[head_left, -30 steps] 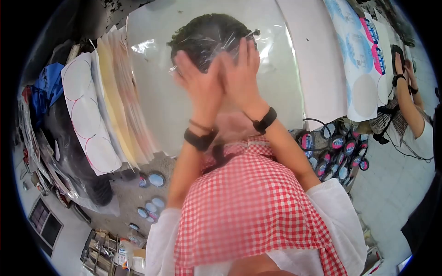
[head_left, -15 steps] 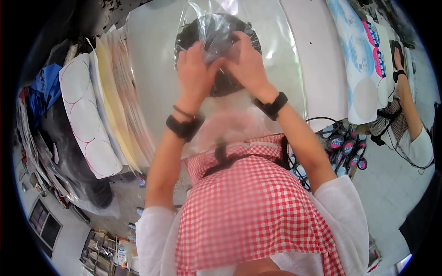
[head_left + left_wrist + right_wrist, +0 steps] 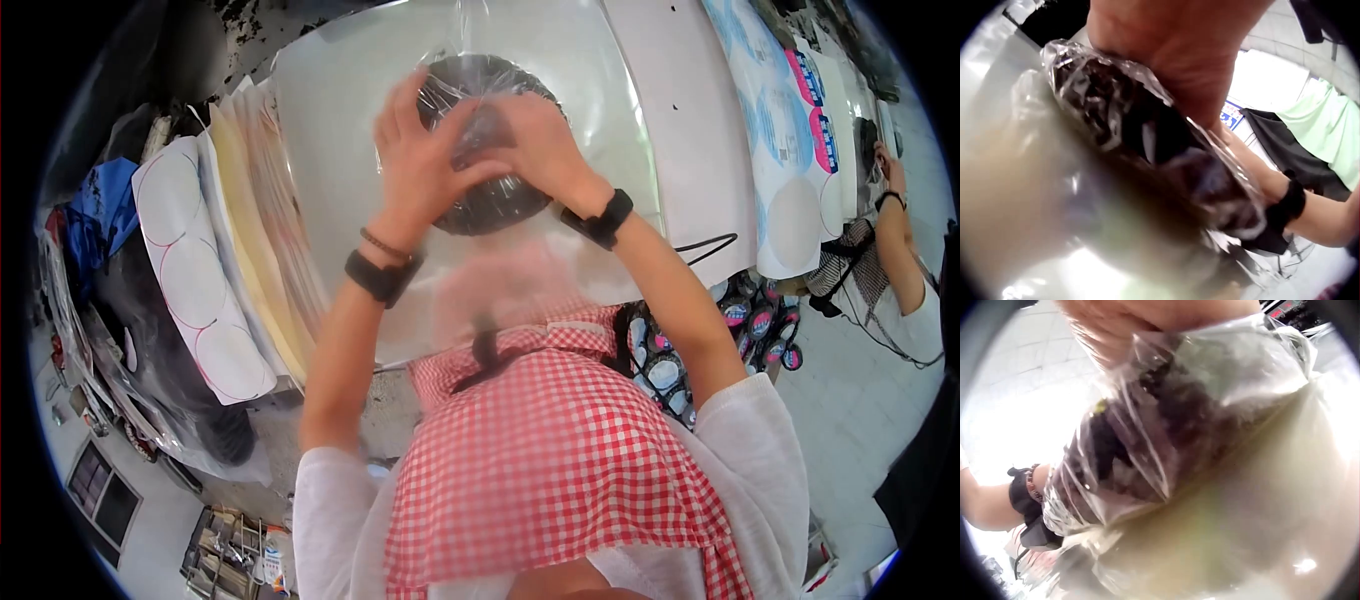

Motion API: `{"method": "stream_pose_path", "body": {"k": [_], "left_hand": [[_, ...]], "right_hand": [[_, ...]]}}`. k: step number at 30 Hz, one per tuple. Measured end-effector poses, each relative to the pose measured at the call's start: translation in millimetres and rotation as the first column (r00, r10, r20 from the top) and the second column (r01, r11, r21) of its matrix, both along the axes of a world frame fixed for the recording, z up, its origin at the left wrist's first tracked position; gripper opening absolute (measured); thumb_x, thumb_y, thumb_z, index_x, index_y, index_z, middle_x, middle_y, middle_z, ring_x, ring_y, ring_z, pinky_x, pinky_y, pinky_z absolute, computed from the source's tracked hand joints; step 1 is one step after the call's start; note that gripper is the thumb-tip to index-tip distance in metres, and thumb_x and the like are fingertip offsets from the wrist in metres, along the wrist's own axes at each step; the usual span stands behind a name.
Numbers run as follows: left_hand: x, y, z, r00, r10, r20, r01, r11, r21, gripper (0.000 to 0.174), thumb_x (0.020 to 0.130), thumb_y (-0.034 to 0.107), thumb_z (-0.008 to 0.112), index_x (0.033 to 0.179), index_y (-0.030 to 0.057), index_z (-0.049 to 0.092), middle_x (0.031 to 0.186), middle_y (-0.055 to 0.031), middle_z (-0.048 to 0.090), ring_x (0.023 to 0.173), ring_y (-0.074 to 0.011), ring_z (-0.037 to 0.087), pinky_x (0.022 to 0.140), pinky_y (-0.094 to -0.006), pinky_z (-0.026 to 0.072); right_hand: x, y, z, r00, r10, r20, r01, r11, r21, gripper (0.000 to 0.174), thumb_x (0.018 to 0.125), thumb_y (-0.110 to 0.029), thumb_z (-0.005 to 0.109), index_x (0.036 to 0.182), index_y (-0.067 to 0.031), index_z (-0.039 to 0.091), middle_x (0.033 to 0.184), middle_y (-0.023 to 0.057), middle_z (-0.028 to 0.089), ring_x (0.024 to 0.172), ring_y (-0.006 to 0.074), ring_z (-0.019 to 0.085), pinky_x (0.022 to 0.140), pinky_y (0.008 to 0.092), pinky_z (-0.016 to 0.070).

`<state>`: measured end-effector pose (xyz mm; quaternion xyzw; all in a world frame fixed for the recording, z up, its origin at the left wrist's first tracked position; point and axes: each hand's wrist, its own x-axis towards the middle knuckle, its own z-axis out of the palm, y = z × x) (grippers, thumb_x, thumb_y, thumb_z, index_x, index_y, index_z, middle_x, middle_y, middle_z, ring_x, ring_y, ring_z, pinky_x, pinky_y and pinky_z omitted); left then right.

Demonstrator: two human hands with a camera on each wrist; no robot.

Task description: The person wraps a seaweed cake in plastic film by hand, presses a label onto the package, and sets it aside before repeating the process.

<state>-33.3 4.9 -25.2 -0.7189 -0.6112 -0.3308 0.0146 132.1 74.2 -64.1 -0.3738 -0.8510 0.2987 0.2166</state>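
Observation:
A dark round stack (image 3: 497, 207) lies inside a clear plastic bag on the pale work surface (image 3: 335, 150). My left hand (image 3: 418, 165) is spread over its left side, thumb stretched towards the other hand. On the upper right, my right hand (image 3: 548, 145) rests with its fingers slightly bent towards the middle; the fingertips are blurred against the plastic. Seen from the left wrist, the wrapped dark edge (image 3: 1141, 131) is right under the heel of a hand (image 3: 1166, 50). From the right wrist, wrinkled film covers the dark layers (image 3: 1141, 444) beneath a palm (image 3: 1147, 319).
Layered paper sheets (image 3: 265, 210) and a white sheet with pink circles (image 3: 190, 260) lie at left. Printed sheets (image 3: 790, 140) lie at right, above many small round labelled packs (image 3: 760, 320). A black cable loop (image 3: 708, 245) hangs nearby. Another person's arm (image 3: 900, 240) is at far right.
The dark stack sits lower in the head view, nearer the body. My left hand's fingers have spread outwards from the middle, and the raised plastic has flattened over the top.

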Motion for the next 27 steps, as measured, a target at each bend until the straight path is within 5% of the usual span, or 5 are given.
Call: {"method": "stream_pose_path", "body": {"k": [5, 8, 13, 20, 27], "left_hand": [[-17.4, 14.9, -27.1, 0.954, -0.243, 0.174, 0.263, 0.959, -0.103, 0.043, 0.068, 0.037, 0.082, 0.086, 0.0039, 0.061, 0.111, -0.0096, 0.062, 0.098, -0.0323, 0.058, 0.088, -0.0435, 0.0451], [-17.7, 13.8, -25.4, 0.959, -0.253, 0.128, 0.263, 0.962, -0.068, 0.045, 0.067, 0.036, 0.082, 0.09, 0.0035, 0.062, 0.108, -0.0101, 0.062, 0.097, -0.0327, 0.057, 0.087, -0.0436, 0.0445], [18.0, -7.2, -12.4, 0.96, 0.117, 0.255, -0.123, 0.992, 0.007, 0.054, 0.094, 0.043, 0.055, 0.136, 0.01, 0.05, 0.133, -0.011, 0.055, 0.131, -0.0311, 0.042, 0.114, -0.0501, 0.0173], [21.6, 7.9, -25.9, 0.996, 0.084, -0.002, -0.083, 0.985, -0.149, 0.038, 0.092, 0.021, 0.058, 0.13, 0.0178, 0.058, 0.133, -0.0001, 0.058, 0.132, -0.0272, 0.046, 0.112, -0.054, 0.0218], [14.6, 4.4, -16.9, 0.996, -0.085, -0.028, 0.078, 0.98, -0.186, 0.036, 0.088, 0.009, 0.05, 0.119, 0.0212, 0.066, 0.135, -0.0009, 0.057, 0.135, -0.0274, 0.043, 0.113, -0.051, 0.022]], "right_hand": [[-4.0, -4.4, 33.5, 0.998, -0.064, 0.001, 0.056, 0.893, 0.447, 0.042, 0.067, -0.023, 0.079, 0.102, -0.0055, 0.064, 0.117, 0.0129, 0.057, 0.114, 0.0319, 0.052, 0.094, 0.0439, 0.045], [-4.9, 22.9, 16.2, 0.947, 0.292, -0.132, -0.245, 0.926, 0.285, 0.038, 0.067, -0.022, 0.078, 0.097, -0.0044, 0.063, 0.123, 0.0116, 0.054, 0.12, 0.0314, 0.049, 0.098, 0.0424, 0.0437], [-7.8, 15.7, 6.9, 0.974, 0.227, 0.024, -0.217, 0.887, 0.407, 0.032, 0.072, -0.015, 0.071, 0.1, -0.0022, 0.062, 0.119, 0.0106, 0.056, 0.114, 0.0302, 0.051, 0.096, 0.0414, 0.0436], [33.4, -0.2, 32.9, 0.947, 0.249, -0.203, -0.25, 0.968, 0.023, 0.06, 0.076, -0.02, 0.073, 0.127, 0.0007, 0.051, 0.135, 0.0166, 0.05, 0.13, 0.0353, 0.042, 0.109, 0.0449, 0.0342], [12.6, -28.4, 26.1, 0.998, -0.056, -0.026, 0.058, 0.996, 0.061, 0.075, 0.072, -0.016, 0.074, 0.132, 0.0133, 0.039, 0.14, 0.0327, 0.037, 0.132, 0.0464, 0.035, 0.113, 0.049, 0.0287]]}}
